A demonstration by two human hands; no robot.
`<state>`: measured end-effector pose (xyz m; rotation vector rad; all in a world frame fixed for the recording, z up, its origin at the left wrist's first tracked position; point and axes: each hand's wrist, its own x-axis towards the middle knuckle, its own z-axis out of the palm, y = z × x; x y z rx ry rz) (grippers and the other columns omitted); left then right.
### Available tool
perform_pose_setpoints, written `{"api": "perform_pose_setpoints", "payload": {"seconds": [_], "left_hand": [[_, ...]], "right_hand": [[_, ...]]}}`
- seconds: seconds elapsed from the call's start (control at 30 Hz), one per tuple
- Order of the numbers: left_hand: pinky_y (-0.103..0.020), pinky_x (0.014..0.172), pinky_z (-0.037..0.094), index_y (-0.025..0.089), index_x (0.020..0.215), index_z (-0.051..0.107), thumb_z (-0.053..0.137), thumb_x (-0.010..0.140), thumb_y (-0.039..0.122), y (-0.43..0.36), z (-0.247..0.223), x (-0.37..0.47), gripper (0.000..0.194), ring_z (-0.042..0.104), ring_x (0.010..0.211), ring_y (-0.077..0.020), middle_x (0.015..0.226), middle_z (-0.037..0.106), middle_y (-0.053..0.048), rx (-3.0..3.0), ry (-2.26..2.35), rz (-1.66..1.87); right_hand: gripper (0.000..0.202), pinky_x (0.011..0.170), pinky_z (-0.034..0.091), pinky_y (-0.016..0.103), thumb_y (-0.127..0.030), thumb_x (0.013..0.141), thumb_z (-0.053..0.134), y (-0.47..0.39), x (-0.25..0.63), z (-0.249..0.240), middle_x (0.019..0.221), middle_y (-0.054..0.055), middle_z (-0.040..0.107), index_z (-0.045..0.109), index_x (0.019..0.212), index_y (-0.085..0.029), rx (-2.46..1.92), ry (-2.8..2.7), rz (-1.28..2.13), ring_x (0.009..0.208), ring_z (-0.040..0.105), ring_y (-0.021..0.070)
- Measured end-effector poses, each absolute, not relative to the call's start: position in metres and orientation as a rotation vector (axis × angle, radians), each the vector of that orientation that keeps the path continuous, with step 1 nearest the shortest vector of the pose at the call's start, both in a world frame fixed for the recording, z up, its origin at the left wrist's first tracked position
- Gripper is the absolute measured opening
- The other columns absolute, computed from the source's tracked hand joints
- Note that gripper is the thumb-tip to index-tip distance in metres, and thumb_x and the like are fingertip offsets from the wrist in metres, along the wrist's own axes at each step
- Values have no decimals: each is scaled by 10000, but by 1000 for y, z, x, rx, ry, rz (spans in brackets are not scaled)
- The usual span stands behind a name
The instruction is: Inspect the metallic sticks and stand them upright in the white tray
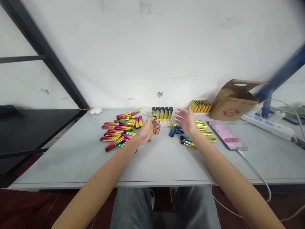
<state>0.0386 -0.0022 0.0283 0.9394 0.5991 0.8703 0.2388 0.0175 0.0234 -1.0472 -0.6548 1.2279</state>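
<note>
**Lighter in Left Hand, Right Hand Open**

A person's left hand (147, 129), at the center of the frame, grips a lighter (154, 126) nearly upright, its dark end up and its gold body against the curled fingers. The right hand (187, 121), just right of center, is open and holds nothing, fingers spread toward the left.

Between and just beyond the hands, a white tray (168, 123) bears a row of upright lighters with dark tops and yellow lower ends. Left of the left hand, a loose pile (114, 144) of red, yellow, purple and green lighters covers the table (152, 168). Blue and gold lighters (173, 130) lie near and partly behind the right hand and forearm.

Right of center, a packed block (201, 107) of orange lighters stands beside an open cardboard box (234, 106). A tablet (224, 135) lies at right; a white case (96, 111) sits left of center.
</note>
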Motion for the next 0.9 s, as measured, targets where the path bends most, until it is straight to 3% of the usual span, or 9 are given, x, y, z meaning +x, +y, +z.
{"api": "perform_pose_setpoints", "payload": {"seconds": [0.43,0.57,0.73,0.9], "left_hand": [[-222,491,382,184,690,419,358,890,415,-2,27,38,311,412,518,-115,631,347,17,928,534,830],[-247,519,418,185,754,466,373,878,426,-3,25,38,286,479,561,-141,656,432,-8,877,474,781],[-255,548,441,172,807,510,432,872,330,-3,22,38,188,555,594,-142,678,508,-16,842,466,752],[-299,670,506,157,877,546,545,898,318,-4,22,39,162,668,733,-179,828,660,-64,924,547,797]], "right_hand": [[475,665,533,296,-582,932,302,19,240,20,956,40,684,643,887,-253,-1042,-680,1209,772,653,159],[481,660,531,279,-577,933,290,19,240,21,981,42,683,641,896,-250,-1048,-682,1206,761,651,149],[490,652,528,277,-563,941,278,18,239,23,980,49,678,645,892,-242,-1052,-663,1215,770,647,151],[484,661,534,293,-584,932,291,17,239,23,976,48,679,639,896,-251,-1048,-678,1199,769,646,160]]}}
